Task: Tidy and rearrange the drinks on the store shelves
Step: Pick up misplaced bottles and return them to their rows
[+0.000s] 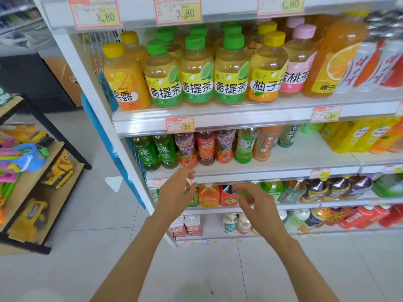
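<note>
A white store shelf unit [218, 118] holds rows of drinks. The upper row has a mango bottle [126, 79], three green-capped grape tea bottles [196, 73], a yellow-capped pomelo tea bottle [266, 70] and a pink peach tea bottle [298, 66]. One level down stand green tea bottles [154, 153] and red iced tea bottles [205, 147]. My left hand [176, 192] and my right hand [259, 205] hover empty, fingers loosely apart, in front of the lower shelf edge, close to orange and red bottles [218, 195].
Yellow drink cartons [359, 136] fill the right of the middle shelf. Small cartons and bottles [231, 223] sit on the bottom shelf. A wooden rack of toys [39, 171] stands at the left. Light floor tiles [91, 236] lie between them.
</note>
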{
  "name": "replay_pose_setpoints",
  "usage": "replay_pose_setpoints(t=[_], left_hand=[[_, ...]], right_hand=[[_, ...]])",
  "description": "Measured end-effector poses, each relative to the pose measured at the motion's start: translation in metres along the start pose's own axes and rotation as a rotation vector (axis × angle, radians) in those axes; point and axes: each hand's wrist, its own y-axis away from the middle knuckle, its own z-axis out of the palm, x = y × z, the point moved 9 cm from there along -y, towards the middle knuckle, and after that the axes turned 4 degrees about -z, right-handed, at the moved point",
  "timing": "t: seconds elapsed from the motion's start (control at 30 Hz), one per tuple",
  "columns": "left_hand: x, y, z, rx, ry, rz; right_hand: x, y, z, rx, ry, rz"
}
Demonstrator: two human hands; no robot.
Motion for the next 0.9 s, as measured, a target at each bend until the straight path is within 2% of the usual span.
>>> replay_pose_setpoints(t=[0.1,0.2,0.3,0.37,0.43,0.57,0.63,0.8,0.9], left_hand=[[-0.019,-0.018,0.016,0.047,0.060,-0.135],[-0.024,-0.050,-0.004,0.261,0.105,-0.203],[-0.022,-0.094,-0.024,0.380,-0.104,-0.232],[-0.016,-0.115,-0.026,0.360,-0.162,-0.229],[-0.009,-0.127,-0.025,0.357,-0.118,-0.203],[-0.009,-0.143,-0.012,0.173,-0.241,-0.316],[-0.012,-0.144,-0.008,0.137,-0.293,-0.347],[-0.023,-0.134,0.004,0.174,-0.280,-0.310],[-0.022,-0.124,0.008,0.233,-0.129,-0.207]], right_hand=[[0.024,-0.003,0.004,-0.048,0.038,0.046],[0.041,-0.006,0.003,-0.083,0.040,0.102],[0.047,-0.012,-0.001,-0.093,0.030,0.120],[0.047,-0.016,-0.003,-0.102,0.008,0.124],[0.042,-0.020,-0.007,-0.096,0.004,0.093],[0.037,-0.024,-0.011,-0.094,-0.028,0.067],[0.040,-0.024,-0.012,-0.093,-0.038,0.082],[0.041,-0.026,-0.010,-0.088,-0.063,0.091],[0.042,-0.026,-0.005,-0.096,-0.108,0.106]])
